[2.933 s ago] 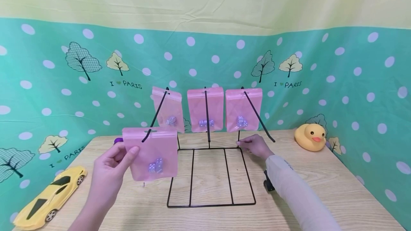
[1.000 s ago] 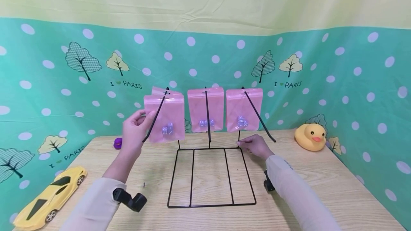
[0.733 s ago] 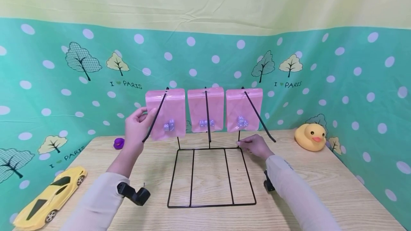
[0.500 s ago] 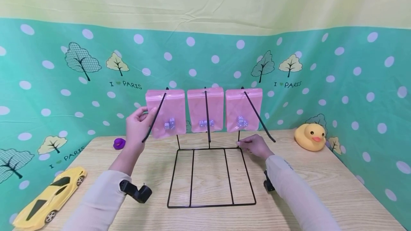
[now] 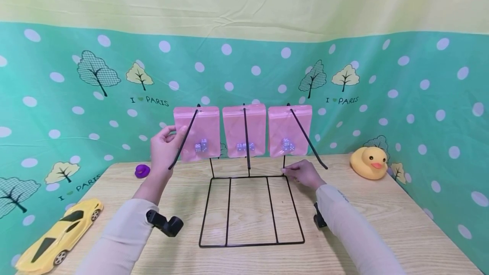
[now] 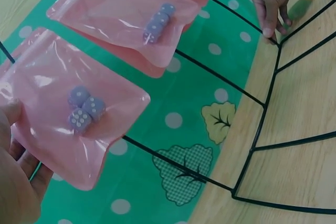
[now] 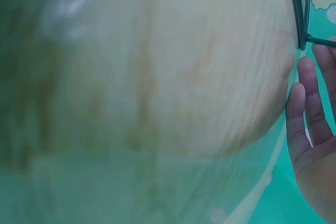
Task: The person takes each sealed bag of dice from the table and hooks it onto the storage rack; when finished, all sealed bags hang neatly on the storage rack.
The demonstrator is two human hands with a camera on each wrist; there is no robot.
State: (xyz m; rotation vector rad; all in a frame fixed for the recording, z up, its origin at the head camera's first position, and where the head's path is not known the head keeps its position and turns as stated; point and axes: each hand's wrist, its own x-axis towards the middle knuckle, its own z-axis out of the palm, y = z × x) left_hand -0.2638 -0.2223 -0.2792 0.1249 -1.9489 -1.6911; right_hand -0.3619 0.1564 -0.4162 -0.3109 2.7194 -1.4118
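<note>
Left hand (image 5: 163, 150) raised at the 9 o'clock edge of the left pink bag (image 5: 197, 133); thumb and fingers (image 5: 168, 130) pinch that edge. The bag lies just to 3 o'clock of the fingers, touching them. Its long axis is vertical, and it hangs from the left hook of the black wire rack (image 5: 250, 207). The left hand is the nearer one to this bag; the right is well apart from it.

Left wrist view: the same bag (image 6: 68, 114) is pinched at its border, the hand (image 6: 16, 182) at lower left of the frame.

Right hand (image 5: 303, 174) rests on the bench (image 5: 382, 215) at the rack's rear corner at 3 o'clock. Fingers straight and pressed together, touching the wire; nothing gripped. Right wrist view is blurred: straight fingers (image 7: 310, 129) beside the wire corner (image 7: 302, 19), little more.

Containers: three pink bags in view on the rack. Left bag holds small lilac dice (image 5: 200, 145). Middle bag (image 5: 243, 130) and right bag (image 5: 289, 130) also hold dice.

Elsewhere on the bench: yellow toy car (image 5: 57, 234) at 8 o'clock, rubber duck (image 5: 369, 163) at 3 o'clock, small purple object (image 5: 141, 170).
</note>
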